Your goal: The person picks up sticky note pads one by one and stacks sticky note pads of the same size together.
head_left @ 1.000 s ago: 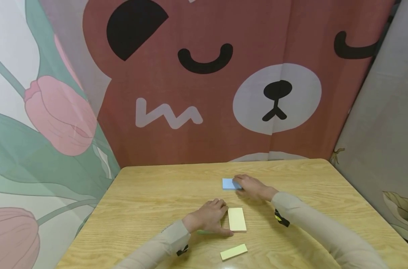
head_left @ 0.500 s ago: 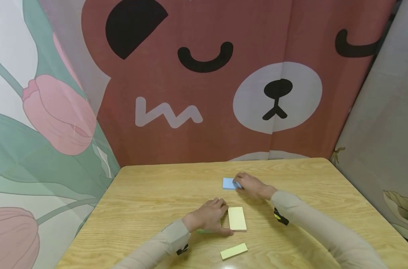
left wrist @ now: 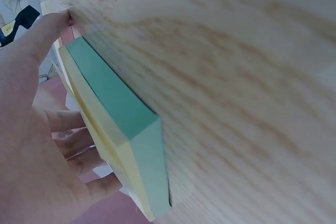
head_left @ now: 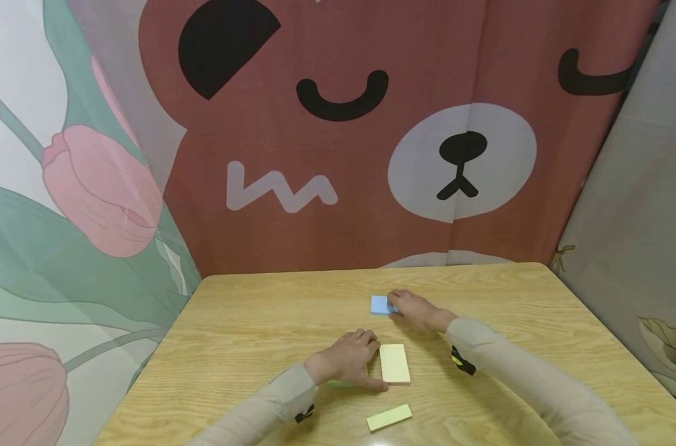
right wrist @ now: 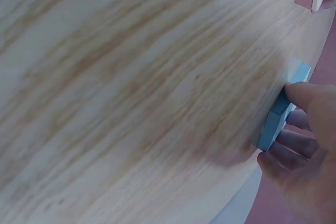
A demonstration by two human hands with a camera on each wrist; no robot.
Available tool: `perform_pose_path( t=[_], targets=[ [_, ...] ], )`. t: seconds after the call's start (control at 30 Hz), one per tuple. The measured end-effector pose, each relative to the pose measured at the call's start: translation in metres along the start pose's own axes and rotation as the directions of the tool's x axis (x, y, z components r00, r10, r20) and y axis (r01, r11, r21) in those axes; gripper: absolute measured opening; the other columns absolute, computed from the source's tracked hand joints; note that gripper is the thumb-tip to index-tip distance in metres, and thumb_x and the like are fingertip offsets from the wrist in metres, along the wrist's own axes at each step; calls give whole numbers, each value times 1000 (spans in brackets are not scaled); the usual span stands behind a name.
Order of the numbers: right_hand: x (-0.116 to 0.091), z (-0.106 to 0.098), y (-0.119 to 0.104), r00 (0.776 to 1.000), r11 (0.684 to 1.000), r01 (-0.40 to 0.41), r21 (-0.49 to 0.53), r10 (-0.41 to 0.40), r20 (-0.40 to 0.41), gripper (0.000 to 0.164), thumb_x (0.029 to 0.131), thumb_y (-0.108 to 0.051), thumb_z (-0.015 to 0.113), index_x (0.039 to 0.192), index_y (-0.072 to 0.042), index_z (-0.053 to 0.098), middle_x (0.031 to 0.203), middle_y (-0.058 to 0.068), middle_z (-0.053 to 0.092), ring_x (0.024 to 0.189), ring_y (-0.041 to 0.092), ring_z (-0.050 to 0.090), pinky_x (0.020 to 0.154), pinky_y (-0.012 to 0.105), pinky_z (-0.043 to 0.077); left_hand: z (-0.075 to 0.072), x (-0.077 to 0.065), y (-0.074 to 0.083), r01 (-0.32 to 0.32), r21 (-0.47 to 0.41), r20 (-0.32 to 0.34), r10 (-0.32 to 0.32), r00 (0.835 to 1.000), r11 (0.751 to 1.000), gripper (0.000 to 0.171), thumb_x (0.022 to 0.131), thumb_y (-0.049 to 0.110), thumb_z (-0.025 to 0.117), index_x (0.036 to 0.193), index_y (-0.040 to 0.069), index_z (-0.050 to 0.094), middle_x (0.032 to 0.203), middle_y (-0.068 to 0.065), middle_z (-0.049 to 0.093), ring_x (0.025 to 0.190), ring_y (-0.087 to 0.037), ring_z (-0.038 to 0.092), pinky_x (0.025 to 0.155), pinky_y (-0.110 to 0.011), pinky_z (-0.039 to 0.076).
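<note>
Pads point(head_left: 395, 364) lie on the table point(head_left: 249, 322), within easy reach. The left hand point(head_left: 346, 360) arches over the green pad point(left wrist: 110, 87), its grip wide, thumb at the cream pad's point(head_left: 396, 369) near corner, perhaps to steady it. The right hand point(head_left: 418, 311) has a narrow grip, holding the blue pad point(head_left: 379, 305) by 2 opposite edges, likely for control. Smallest, a yellow strip point(head_left: 389, 419) sits apart, untouched.

Around the cream pad point(head_left: 395, 364): a blue pad point(head_left: 379, 305) at twelve o'clock, a yellow strip point(head_left: 389, 419) at six, a green pad point(left wrist: 110, 85) layered with pale yellow toward nine. The table point(head_left: 243, 347) is tan wood-grain, the backdrop point(head_left: 293, 248) a red-brown bear point(head_left: 316, 142), the ten-o'clock curtain point(head_left: 9, 164) pink tulips point(head_left: 101, 192) and green leaves point(head_left: 15, 260).
</note>
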State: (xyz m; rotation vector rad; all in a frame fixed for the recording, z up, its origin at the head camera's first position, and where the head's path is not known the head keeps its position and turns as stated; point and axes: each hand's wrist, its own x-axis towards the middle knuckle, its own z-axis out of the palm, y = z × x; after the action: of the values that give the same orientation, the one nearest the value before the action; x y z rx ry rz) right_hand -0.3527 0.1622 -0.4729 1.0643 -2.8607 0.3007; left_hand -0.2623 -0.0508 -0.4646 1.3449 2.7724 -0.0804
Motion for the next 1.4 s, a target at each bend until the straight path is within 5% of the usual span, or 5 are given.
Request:
perform_pose_path(
  t=[0.23,0.57,1.4],
  targets=[
    [0,0,1,1000,1000,2,11,-2,-4,21,87,-19,61,100,-7,51,93,2,50,80,14,49,65,28,43,2,1,-1,0,10,0,0,1000,1000,89,72,77,38,125,7,48,118,0,43,102,-12,40,87,-30,38],
    [1,0,5,998,998,-59,16,59,-23,52,83,-27,64,126,-6,45,106,7,51,86,16,50,67,27,45,1,2,-1,10,9,9,-10,1000,1000,90,71,77,38,127,7,47,119,0,42,105,-12,39,90,-31,37],
    [-4,-4,7,1000,1000,-23,0,23,-19,58,81,-28,63,134,-22,42,106,9,43,87,18,42,62,27,41,2,3,0,20,11,18,-20,1000,1000,93,70,78,38,129,6,45,119,0,42,104,-12,38,92,-31,35]
  ],
)
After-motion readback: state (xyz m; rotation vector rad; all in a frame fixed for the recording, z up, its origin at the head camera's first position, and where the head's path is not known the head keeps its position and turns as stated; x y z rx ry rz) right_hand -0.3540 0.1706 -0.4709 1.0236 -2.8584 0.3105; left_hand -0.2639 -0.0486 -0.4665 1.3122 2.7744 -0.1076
